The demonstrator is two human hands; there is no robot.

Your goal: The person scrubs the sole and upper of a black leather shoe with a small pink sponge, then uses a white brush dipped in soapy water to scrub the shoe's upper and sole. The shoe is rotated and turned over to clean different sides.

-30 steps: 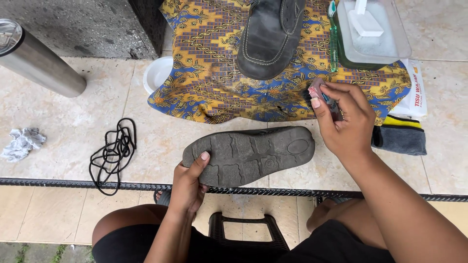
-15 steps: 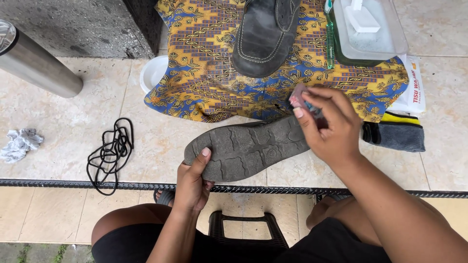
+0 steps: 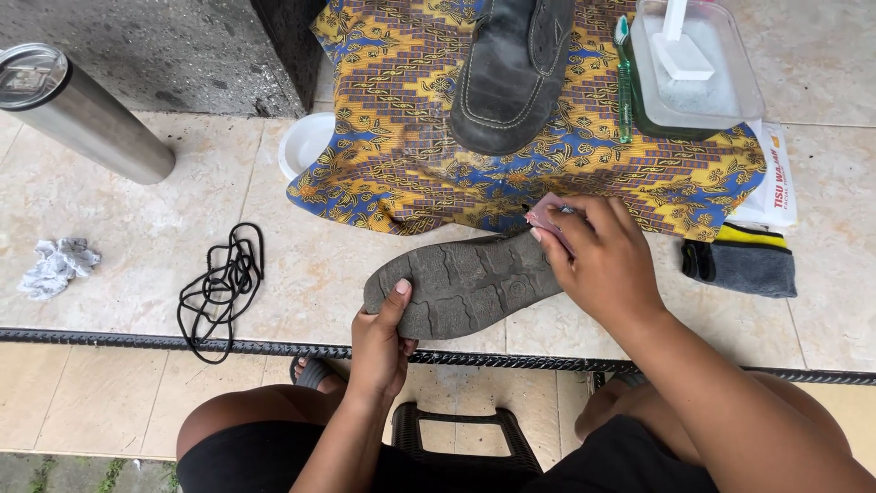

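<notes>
Gripping the shoe [image 3: 465, 290] by its near end, the left hand [image 3: 381, 342] has its thumb pressed flat on the grey tread and its fingers wrapped out of sight underneath, so the sole faces up at the camera. That shoe sits just below the patterned cloth [image 3: 401, 155], tilted, with its far end touching the cloth's edge. Over at that far end the right hand [image 3: 607, 265] is closed tight around a small pink pad [image 3: 546, 215], pinching it between thumb and fingertips and pressing it against the sole's rim. On the cloth lies a second shoe [image 3: 511, 78], dark, upper side showing, stitching along its edge. At the cloth's right stands a clear tub [image 3: 721, 96] with a white piece inside, and a green brush [image 3: 624, 82] runs along the tub's left wall. A white bowl [image 3: 306, 144] peeks out from under the cloth's left edge. Left of the cloth, well apart, black laces [image 3: 221, 285] lie coiled on the tiles, with a crumpled tissue [image 3: 57, 265] farther left and a steel tumbler [image 3: 78, 114] lying tilted above them. Right of the cloth rests a grey and yellow rag [image 3: 744, 260] beside a white tissue pack [image 3: 774, 187].
</notes>
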